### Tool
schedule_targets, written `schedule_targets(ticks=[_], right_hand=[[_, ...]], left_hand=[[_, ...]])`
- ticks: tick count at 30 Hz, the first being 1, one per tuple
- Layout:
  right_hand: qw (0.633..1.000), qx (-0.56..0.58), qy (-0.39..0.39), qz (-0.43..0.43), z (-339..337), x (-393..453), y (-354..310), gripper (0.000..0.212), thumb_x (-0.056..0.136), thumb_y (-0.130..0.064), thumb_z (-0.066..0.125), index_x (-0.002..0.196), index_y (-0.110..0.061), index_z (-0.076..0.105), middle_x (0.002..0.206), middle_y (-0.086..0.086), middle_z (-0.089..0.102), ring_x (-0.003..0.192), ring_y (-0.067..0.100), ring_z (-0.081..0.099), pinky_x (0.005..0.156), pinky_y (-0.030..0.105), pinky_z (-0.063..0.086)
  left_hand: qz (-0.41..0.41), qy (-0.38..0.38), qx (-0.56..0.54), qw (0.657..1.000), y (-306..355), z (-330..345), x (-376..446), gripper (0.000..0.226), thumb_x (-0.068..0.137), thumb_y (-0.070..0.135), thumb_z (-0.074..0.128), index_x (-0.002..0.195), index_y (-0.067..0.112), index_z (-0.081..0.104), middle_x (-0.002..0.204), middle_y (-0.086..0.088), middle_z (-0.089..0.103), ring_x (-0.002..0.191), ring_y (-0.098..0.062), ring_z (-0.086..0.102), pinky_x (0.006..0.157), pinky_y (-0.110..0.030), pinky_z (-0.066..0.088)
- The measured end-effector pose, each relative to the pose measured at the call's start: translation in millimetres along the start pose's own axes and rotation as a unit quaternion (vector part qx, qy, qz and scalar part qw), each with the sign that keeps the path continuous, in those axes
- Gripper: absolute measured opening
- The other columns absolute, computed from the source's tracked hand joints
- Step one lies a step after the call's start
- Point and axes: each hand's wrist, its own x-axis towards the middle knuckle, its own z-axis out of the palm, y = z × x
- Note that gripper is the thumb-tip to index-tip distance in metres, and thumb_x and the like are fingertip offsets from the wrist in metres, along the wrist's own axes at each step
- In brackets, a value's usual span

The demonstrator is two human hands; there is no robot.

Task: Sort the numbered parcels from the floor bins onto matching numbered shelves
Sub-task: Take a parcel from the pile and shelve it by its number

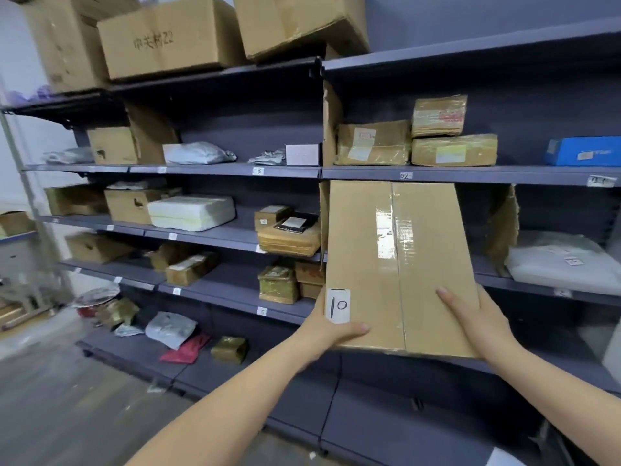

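A large flat cardboard parcel (400,264) with clear tape down its middle and a white label reading "10" at its near left corner lies tilted, its far end inside the shelf bay under the "02" tag (406,176). My left hand (331,331) grips its near left corner, thumb on top below the label. My right hand (480,321) holds the near right edge, thumb lying flat on the top face. A torn cardboard divider (502,227) stands to the right of the parcel in the same bay.
Dark blue shelving (235,169) holds many parcels: taped brown boxes (373,142), white and grey bags (196,153), a blue box (584,151), a white padded bag (564,264). Big cartons (168,38) sit on top. Small numbered tags (258,171) mark shelf edges.
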Motion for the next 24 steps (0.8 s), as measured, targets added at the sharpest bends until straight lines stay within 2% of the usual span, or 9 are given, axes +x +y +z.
schedule_targets(ticks=[2,3,6,8,13,18,21,22,24], right_hand=[[1.000,0.000,-0.019,-0.002,27,0,-10,0.062,0.081,-0.063,0.062,0.133,-0.033,0.049,0.120,-0.005,0.063,0.109,0.023,0.058,0.096,0.045,0.044],[1.000,-0.004,-0.027,-0.003,42,-1,-15,0.064,0.080,-0.065,0.061,0.134,-0.033,0.049,0.119,-0.006,0.063,0.109,0.023,0.058,0.097,0.045,0.044],[0.999,-0.004,-0.051,-0.003,91,-2,-29,0.065,0.080,-0.066,0.060,0.135,-0.035,0.047,0.116,-0.006,0.063,0.107,0.022,0.059,0.094,0.042,0.046],[0.997,0.012,-0.074,-0.002,126,-2,-40,0.061,0.081,-0.065,0.060,0.133,-0.035,0.048,0.113,-0.010,0.064,0.103,0.019,0.060,0.086,0.037,0.046],[0.991,0.039,-0.130,0.008,218,3,-69,0.054,0.083,-0.063,0.060,0.129,-0.038,0.048,0.109,-0.017,0.064,0.101,0.012,0.061,0.090,0.034,0.048],[0.980,0.110,-0.159,0.038,307,7,-96,0.048,0.089,-0.049,0.061,0.133,-0.032,0.049,0.108,-0.016,0.063,0.102,0.009,0.061,0.091,0.028,0.047],[0.972,0.138,-0.174,0.069,343,14,-113,0.052,0.091,-0.044,0.061,0.138,-0.028,0.047,0.119,-0.007,0.063,0.105,0.013,0.061,0.094,0.030,0.049],[0.971,0.137,-0.179,0.079,353,20,-119,0.053,0.091,-0.043,0.061,0.139,-0.027,0.046,0.121,-0.005,0.063,0.106,0.015,0.062,0.096,0.033,0.049],[0.968,0.132,-0.189,0.097,370,34,-132,0.049,0.092,-0.037,0.059,0.139,-0.025,0.046,0.121,-0.004,0.063,0.106,0.017,0.062,0.098,0.037,0.049]], left_hand=[[-0.012,0.019,-0.010,1.000,-6,-25,-10,0.069,0.076,0.029,0.081,0.132,0.032,0.041,0.120,0.014,0.061,0.100,0.004,0.058,0.071,-0.011,0.044],[-0.018,0.028,-0.018,0.999,-12,-39,-14,0.066,0.077,0.032,0.080,0.132,0.031,0.043,0.119,0.014,0.063,0.100,0.003,0.058,0.072,-0.013,0.044],[-0.030,0.060,-0.051,0.996,-27,-86,-26,0.083,0.061,0.046,0.086,0.133,0.032,0.046,0.118,0.013,0.067,0.107,-0.007,0.064,0.096,-0.029,0.048],[-0.028,0.075,-0.070,0.994,-33,-119,-32,0.092,0.051,0.051,0.087,0.132,0.030,0.048,0.116,0.011,0.069,0.107,-0.010,0.065,0.102,-0.035,0.047],[-0.023,0.097,-0.093,0.991,-50,-207,-39,0.096,0.039,0.049,0.088,0.125,0.024,0.054,0.107,0.006,0.073,0.095,-0.010,0.070,0.076,-0.020,0.051],[-0.081,0.119,-0.098,0.985,-69,-296,-30,0.119,0.015,0.055,0.093,0.123,0.019,0.058,0.103,-0.004,0.074,0.095,-0.027,0.069,0.082,-0.044,0.054],[-0.098,0.116,-0.116,0.982,-68,-333,-20,0.094,0.036,0.045,0.094,0.121,0.023,0.060,0.103,-0.008,0.074,0.097,-0.035,0.067,0.092,-0.057,0.049],[-0.107,0.122,-0.127,0.979,-67,-344,-11,0.077,0.052,0.037,0.091,0.121,0.020,0.061,0.098,-0.009,0.074,0.093,-0.036,0.067,0.089,-0.055,0.050],[-0.119,0.134,-0.157,0.971,-62,-366,3,0.049,0.078,0.019,0.072,0.123,0.004,0.061,0.076,-0.012,0.074,0.077,-0.033,0.065,0.074,-0.039,0.052]])
